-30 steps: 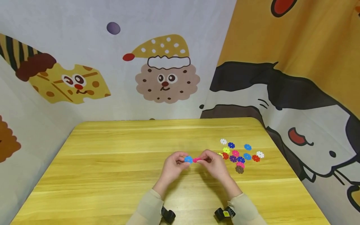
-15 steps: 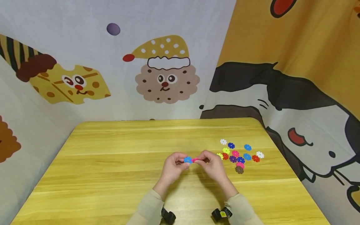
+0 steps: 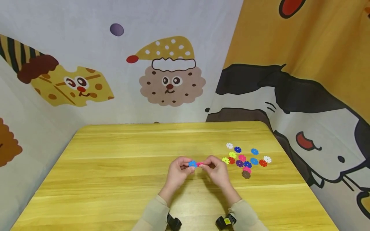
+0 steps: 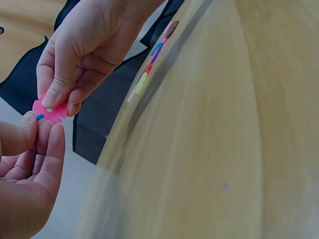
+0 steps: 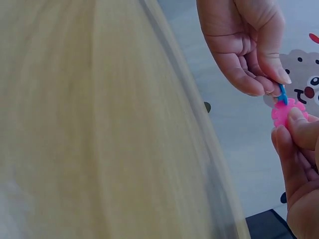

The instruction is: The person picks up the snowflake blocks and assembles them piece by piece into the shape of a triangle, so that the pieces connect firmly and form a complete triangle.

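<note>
Between thumb and fingers, my left hand (image 3: pixel 177 171) pinches a blue notched flower-shaped disc (image 3: pixel 192 164). My right hand (image 3: pixel 216 171) pinches a pink disc (image 3: pixel 200 164) of the same kind. The two discs meet edge to edge above the table, in front of me. In the right wrist view the blue disc (image 5: pixel 282 94) stands edge-on and crosswise to the pink disc (image 5: pixel 282 113), touching its rim. Most of the blue disc is hidden by fingers in the left wrist view, where the pink disc (image 4: pixel 50 110) shows its flat face.
Several loose discs lie at the right of the wooden table (image 3: pixel 115 166), among them a brown disc (image 3: pixel 246 174), a purple disc (image 3: pixel 239 163) and a white disc (image 3: pixel 267 159). A cartoon-printed cloth (image 3: pixel 101 29) hangs behind the table.
My right hand has shifted slightly left, bringing the pink disc closer against the blue one. A yellow disc on the table shows more fully beside it. My left hand has barely moved.
</note>
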A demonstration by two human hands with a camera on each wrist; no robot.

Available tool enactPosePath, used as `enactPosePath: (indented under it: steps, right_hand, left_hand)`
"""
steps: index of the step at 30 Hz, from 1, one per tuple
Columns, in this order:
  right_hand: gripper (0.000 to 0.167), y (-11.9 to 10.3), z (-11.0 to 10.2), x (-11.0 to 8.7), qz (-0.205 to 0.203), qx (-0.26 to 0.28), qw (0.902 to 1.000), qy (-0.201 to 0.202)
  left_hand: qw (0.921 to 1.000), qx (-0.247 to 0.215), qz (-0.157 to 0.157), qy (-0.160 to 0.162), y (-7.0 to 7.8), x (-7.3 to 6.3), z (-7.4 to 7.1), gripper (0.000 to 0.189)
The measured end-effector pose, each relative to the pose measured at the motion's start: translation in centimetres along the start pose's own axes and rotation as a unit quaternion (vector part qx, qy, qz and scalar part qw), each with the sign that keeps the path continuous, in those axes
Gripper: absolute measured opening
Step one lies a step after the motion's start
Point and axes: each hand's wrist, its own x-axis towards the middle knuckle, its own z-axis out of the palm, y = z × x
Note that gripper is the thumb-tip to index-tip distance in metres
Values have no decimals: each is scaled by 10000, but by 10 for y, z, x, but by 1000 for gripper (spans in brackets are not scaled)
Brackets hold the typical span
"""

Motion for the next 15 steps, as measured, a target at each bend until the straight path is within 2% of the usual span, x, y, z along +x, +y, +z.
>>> enactPosePath:
  steps: [5,9,15]
  right_hand:
    - [14,-21,-4,2,-105,37,9998,-164]
    - [13,-23,-5,5,-26,38,9993,-382]
    - [8,-19,-6,7,53,163,9975,-692]
  left_hand:
    - [9999,67,42,-116,1,0,-1,25]
    - [9996,77,41,-252,2,0,-4,26]
    - [9939,1007,182,-403,0,5,-12,26]
